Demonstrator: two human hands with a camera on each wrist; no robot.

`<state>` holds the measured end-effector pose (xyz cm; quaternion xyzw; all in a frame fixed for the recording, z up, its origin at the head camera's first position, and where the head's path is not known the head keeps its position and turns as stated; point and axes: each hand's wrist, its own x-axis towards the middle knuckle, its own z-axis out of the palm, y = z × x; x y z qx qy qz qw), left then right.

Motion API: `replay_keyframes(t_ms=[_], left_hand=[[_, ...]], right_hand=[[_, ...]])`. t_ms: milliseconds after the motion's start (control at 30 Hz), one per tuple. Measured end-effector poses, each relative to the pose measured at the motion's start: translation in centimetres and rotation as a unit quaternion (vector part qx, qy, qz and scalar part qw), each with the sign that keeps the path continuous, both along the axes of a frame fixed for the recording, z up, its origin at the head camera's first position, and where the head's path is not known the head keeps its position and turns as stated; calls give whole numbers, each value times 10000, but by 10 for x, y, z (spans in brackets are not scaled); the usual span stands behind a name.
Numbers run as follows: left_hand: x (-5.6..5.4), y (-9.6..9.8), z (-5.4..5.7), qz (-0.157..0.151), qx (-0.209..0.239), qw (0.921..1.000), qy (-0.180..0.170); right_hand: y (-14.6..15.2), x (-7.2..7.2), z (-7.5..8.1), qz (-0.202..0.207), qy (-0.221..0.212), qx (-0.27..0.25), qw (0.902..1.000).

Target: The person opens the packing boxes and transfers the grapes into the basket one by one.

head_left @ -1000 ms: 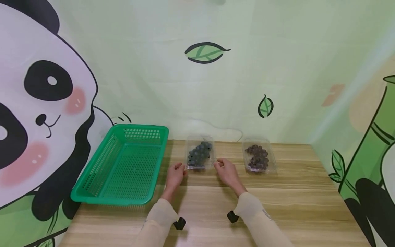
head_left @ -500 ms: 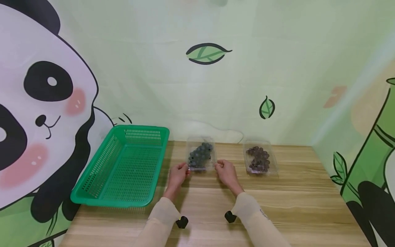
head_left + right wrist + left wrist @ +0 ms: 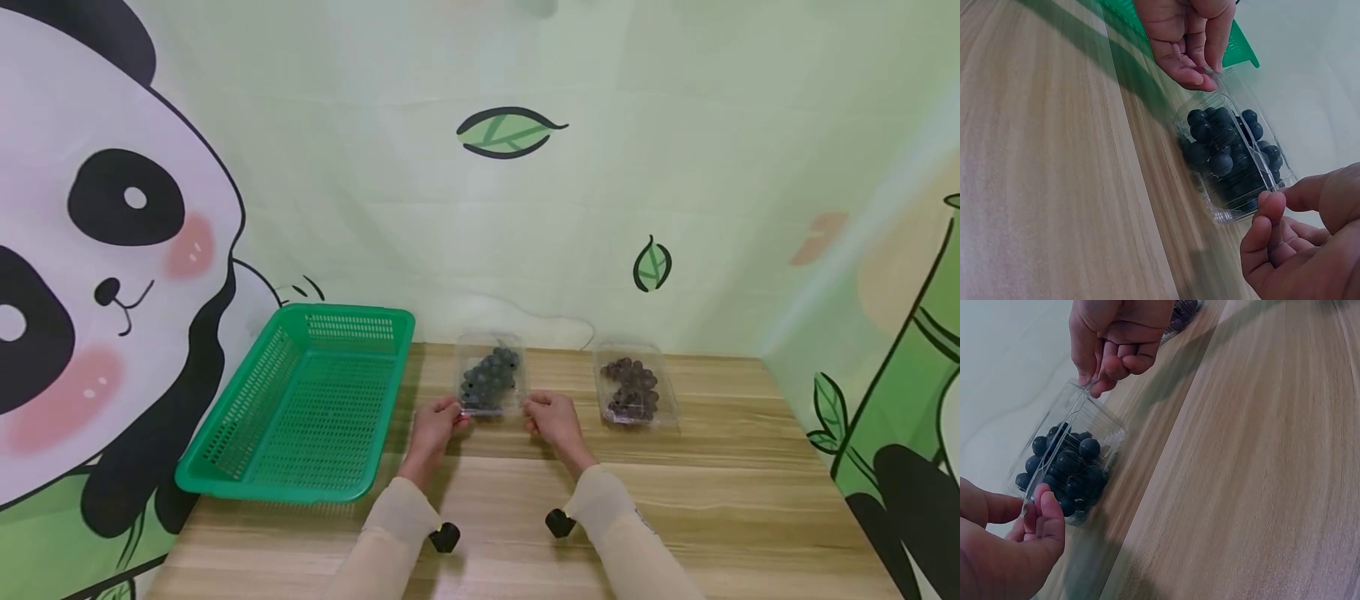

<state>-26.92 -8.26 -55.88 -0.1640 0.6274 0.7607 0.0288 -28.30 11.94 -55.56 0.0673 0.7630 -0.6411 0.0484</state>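
Observation:
A clear plastic clamshell box [image 3: 519,354] holding dark blue-black grapes [image 3: 489,379] sits on the wooden table, in the middle of the head view. At its near left corner, my left hand [image 3: 433,429] pinches the rim between thumb and fingers. My right hand [image 3: 555,421] does the same at the near right corner. In the left wrist view, the thin rim [image 3: 1054,456] runs from one hand to the other, with grapes [image 3: 1072,462] visible through the plastic. The right wrist view shows thumb and fingertips [image 3: 1271,203] of the right hand on the rim edge.
To the left stands a green slotted plastic basket [image 3: 371,467], nothing in it. A second clear box [image 3: 663,404] with reddish-purple grapes [image 3: 632,387] sits right of the hands. Behind the table hangs a printed panda backdrop [image 3: 375,208].
Both hands have closed in on the near corners of the box, the left moving right and up to its rim. The boxes and basket stay in place; the head view shifts slightly.

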Motion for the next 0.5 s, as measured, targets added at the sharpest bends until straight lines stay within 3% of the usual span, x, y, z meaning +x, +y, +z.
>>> replay_keyframes(t_ms=[233,500], left_hand=[[1,0,3,-77,73,9998,-150],[3,-3,5,-350,323,9988,-95]], right_hand=[[1,3,4,126,3,65,9999],[5,6,5,368,7,32,9993]])
